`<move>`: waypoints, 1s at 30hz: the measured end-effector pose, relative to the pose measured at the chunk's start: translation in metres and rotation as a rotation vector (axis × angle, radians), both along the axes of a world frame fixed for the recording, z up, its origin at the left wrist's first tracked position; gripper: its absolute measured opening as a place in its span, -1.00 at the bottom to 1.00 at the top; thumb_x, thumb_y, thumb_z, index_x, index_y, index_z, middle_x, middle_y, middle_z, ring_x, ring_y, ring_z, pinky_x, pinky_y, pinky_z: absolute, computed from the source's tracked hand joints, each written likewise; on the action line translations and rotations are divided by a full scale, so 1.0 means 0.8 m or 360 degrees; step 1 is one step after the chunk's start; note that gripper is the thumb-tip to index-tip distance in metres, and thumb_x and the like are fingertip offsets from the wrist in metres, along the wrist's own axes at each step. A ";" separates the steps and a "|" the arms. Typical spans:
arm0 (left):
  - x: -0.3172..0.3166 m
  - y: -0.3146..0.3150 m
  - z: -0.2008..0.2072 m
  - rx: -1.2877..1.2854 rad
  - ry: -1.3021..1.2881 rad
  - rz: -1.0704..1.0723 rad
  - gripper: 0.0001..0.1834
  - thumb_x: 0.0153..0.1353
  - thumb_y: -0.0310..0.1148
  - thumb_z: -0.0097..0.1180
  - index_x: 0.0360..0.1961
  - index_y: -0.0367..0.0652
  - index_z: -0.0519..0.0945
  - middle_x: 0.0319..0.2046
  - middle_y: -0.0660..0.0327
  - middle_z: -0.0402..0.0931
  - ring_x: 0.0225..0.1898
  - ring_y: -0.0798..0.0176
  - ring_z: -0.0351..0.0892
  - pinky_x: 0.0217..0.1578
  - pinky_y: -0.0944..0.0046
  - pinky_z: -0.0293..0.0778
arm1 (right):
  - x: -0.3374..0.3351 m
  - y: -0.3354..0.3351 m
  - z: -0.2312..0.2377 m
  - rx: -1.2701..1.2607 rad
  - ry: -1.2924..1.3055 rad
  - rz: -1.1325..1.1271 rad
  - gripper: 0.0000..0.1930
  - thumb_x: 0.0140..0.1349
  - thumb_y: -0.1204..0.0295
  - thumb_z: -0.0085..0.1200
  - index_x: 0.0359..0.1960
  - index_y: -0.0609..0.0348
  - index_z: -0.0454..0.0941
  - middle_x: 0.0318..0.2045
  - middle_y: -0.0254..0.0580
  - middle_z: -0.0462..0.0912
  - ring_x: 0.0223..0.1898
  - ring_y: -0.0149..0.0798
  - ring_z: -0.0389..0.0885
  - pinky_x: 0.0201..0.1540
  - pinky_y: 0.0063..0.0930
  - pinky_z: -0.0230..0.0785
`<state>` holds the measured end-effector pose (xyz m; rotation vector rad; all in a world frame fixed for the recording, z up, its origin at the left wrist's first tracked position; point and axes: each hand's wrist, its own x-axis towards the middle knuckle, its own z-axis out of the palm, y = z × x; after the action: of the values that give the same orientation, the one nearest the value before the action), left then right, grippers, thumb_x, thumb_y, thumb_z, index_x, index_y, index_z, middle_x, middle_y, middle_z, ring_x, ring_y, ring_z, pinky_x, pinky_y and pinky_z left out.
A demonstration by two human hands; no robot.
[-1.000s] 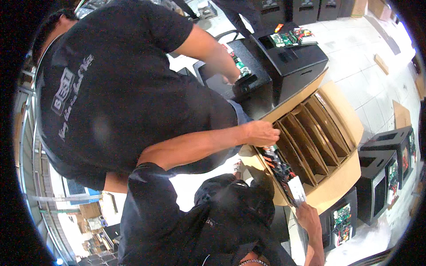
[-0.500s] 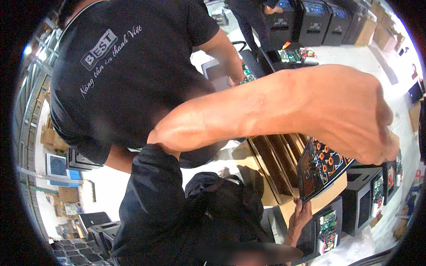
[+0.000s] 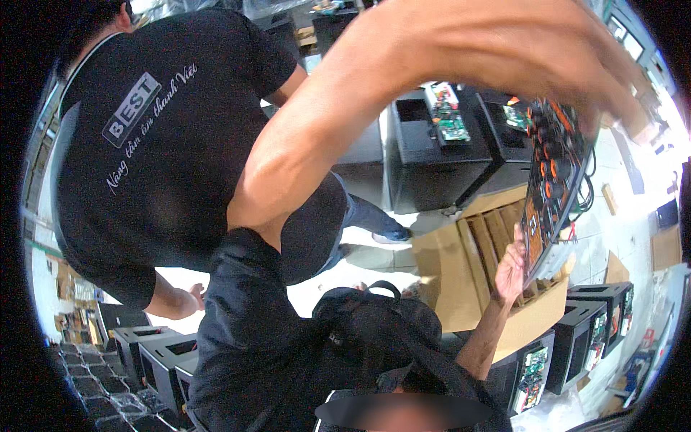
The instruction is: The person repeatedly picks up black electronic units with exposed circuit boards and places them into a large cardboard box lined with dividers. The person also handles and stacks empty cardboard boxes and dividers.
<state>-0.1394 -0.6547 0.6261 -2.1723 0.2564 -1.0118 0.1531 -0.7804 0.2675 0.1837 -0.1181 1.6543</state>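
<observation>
My left hand (image 3: 547, 50) is raised high at the upper right and grips the top of a long black control panel board (image 3: 554, 180) with orange knobs and hanging wires. The board hangs upright above a cardboard box (image 3: 446, 281) with slotted dividers. My right hand (image 3: 512, 268) comes up from below on the right and holds the board's lower edge, just over the box. My left forearm crosses most of the view and hides what lies behind it.
A co-worker in a black T-shirt (image 3: 165, 144) stands at the left, back turned. Black cabinets (image 3: 432, 158) behind the box carry green circuit boards (image 3: 450, 119). More black cabinets stand at the lower right (image 3: 590, 338) and lower left (image 3: 151, 353).
My left hand went from reaching into the box to lifting the board up and out, toward the camera. My right hand stayed on the board's lower end and rose with it.
</observation>
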 end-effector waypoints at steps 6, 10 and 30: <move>-0.197 0.038 -0.095 -0.1566 -0.0333 0.0646 -0.69 0.10 -0.35 0.22 -0.10 -0.10 0.57 -0.28 0.10 0.60 -0.29 0.16 0.61 -0.23 0.19 0.53 | -0.139 0.026 -0.075 -0.0408 -0.1497 -0.0602 -0.49 0.23 0.32 0.10 0.18 0.21 0.27 -0.11 -0.15 0.51 -0.15 -0.25 0.52 -0.16 -0.43 0.48; -0.297 0.114 -0.206 -0.2172 -0.0646 0.0656 -0.78 0.19 -0.34 0.05 -0.15 -0.10 0.60 -0.27 0.33 0.57 -0.21 0.42 0.51 -0.19 0.35 0.43 | -0.229 0.075 -0.111 -0.0485 -0.1364 0.0079 -0.71 0.23 0.35 0.09 -0.04 0.04 0.39 -0.32 -0.33 0.49 -0.32 -0.35 0.52 -0.26 -0.44 0.46; -0.431 0.536 -0.800 -0.3742 -0.1135 0.1352 -0.66 0.20 -0.32 -0.09 -0.09 -0.25 0.58 -0.15 0.16 0.53 -0.18 0.21 0.42 -0.17 0.20 0.33 | -0.475 0.314 -0.313 -0.1227 -0.1422 0.0122 -0.55 0.14 0.69 0.08 0.06 0.04 0.34 -0.14 -0.31 0.56 -0.20 -0.36 0.57 -0.16 -0.37 0.48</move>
<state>-0.4839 -0.2259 -0.0138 -2.2149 -3.2168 -1.4366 -0.2269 -0.5294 0.0175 -1.1506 -0.1346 1.6349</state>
